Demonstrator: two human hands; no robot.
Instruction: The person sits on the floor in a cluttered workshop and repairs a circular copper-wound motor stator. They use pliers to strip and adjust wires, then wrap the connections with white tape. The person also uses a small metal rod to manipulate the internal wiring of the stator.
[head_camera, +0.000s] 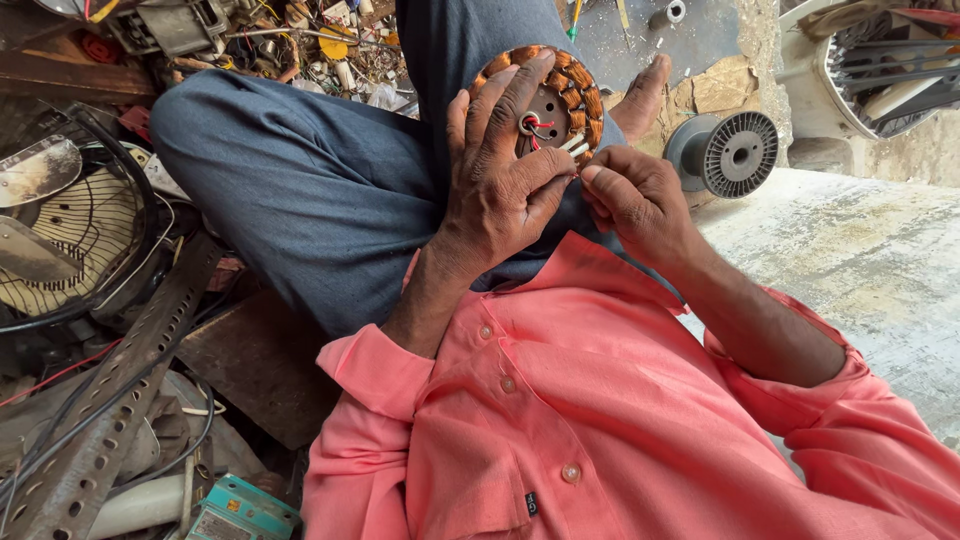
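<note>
While only the head view is supplied, all items are listed from it.

Stator (570, 95): round, ringed with copper-coloured coils, dark centre with a hole. It is held up over the lap, against the blue trousers (320, 190), at upper centre of the view. Red and white wires (548, 128) are seen leaving its central hole; pale sleeved ends (573, 146) stick out toward the lower right edge.

Left hand (500, 170): closed around the stator, fingers spread across its face, forefinger reaching to the top rim, thumb pressed at the lower edge beside the sleeved ends.

Right hand (630, 195): curled nearly shut, thumb and forefinger pinched together just at the sleeved ends; whether a wire is actually gripped cannot be told.

Shirt (600, 420): pink, buttoned, sleeves rolled at the forearms, filling the lower half.

Foot (640, 95): bare, seen just behind the stator on the right.

Spool (735, 152): grey plastic, lying on its side on the concrete ledge (850, 260), near the right hand but apart from it.

Fan guard (80, 235): wire cage with blades, at far left among scrap.

Perforated bar (110, 400): metal angle, laid diagonally at lower left, crossed by cables.

Teal box (240, 510): at the bottom edge.

Second fan guard (890, 60): at top right, partly cut off.
</note>
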